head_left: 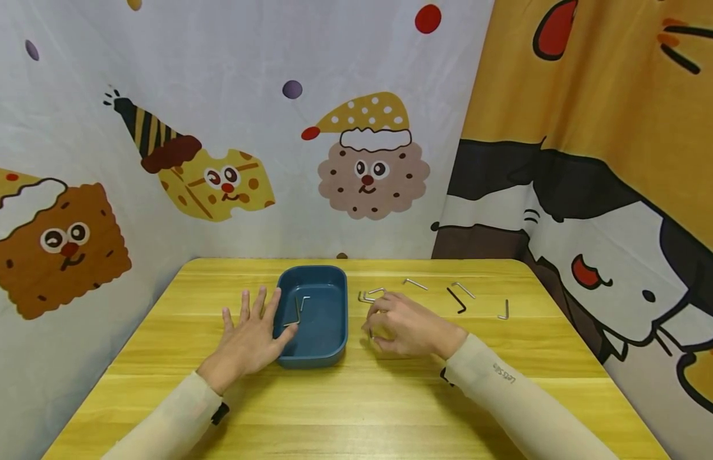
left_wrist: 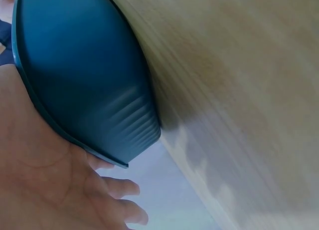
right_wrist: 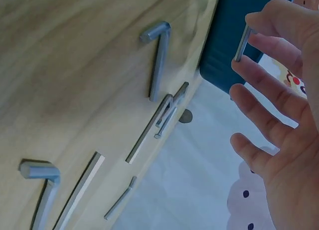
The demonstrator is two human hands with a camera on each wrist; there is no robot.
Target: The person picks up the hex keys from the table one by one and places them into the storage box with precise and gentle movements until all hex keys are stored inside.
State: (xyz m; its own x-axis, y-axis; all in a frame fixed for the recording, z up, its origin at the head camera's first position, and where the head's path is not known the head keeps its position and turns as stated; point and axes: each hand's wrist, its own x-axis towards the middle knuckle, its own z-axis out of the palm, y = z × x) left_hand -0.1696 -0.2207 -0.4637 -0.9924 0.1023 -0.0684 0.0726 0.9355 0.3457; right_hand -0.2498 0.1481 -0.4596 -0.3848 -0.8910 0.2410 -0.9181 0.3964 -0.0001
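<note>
My left hand has its fingers spread along the left rim of a dark blue plastic bin, thumb over the edge. In the left wrist view its palm lies against the bin's rim. Inside the bin lie a larger hex key and a smaller one. Just right of the bin, my right hand pinches a small silver hex key between thumb and fingertips, above the tabletop; part of the key is hidden by the fingers. Its other fingers are loosely extended in the right wrist view.
Several hex keys lie on the wooden table beyond and right of my right hand, among them a black one and a silver one farthest right. A cartoon-printed curtain hangs behind the table.
</note>
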